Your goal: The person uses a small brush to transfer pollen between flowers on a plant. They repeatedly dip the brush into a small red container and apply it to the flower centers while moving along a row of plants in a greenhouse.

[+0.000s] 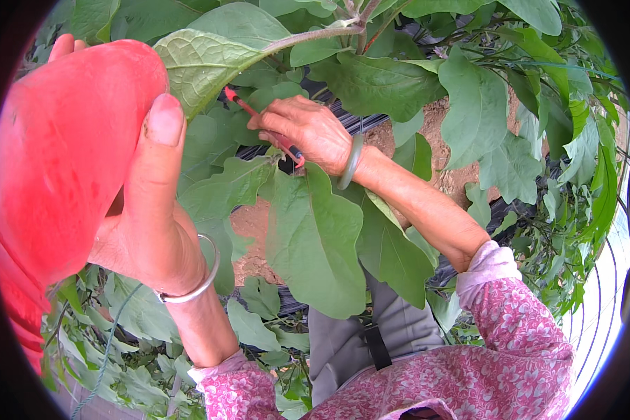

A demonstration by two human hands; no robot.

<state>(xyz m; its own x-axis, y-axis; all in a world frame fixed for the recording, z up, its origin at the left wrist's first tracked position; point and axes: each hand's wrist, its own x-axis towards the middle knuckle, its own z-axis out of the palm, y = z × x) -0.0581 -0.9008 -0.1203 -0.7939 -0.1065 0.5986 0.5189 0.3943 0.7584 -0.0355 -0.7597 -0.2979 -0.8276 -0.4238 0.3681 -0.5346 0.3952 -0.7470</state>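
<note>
At the left, close to the camera, my left hand [157, 210] grips a large, smooth red object [79, 142], perhaps a plastic container. Its lower edge looks ridged, and its opening is not visible. My thumb lies along its side, with red stain on the nail. My right hand [310, 128] holds a slim red brush-like tool [282, 139] with a bright red tip and a dark band near its other end. The tip is just under an eggplant leaf [210, 65]. Broad lobed leaves [315, 241] hang below my right hand.
Eggplant foliage [472, 100] surrounds both arms, and a thick stem [315, 35] crosses the top. Black plastic film [354, 118] and brown soil [254, 231] show between leaves. A blue-green cord [107, 349] runs at lower left. A small purple flower [441, 52] is at upper right.
</note>
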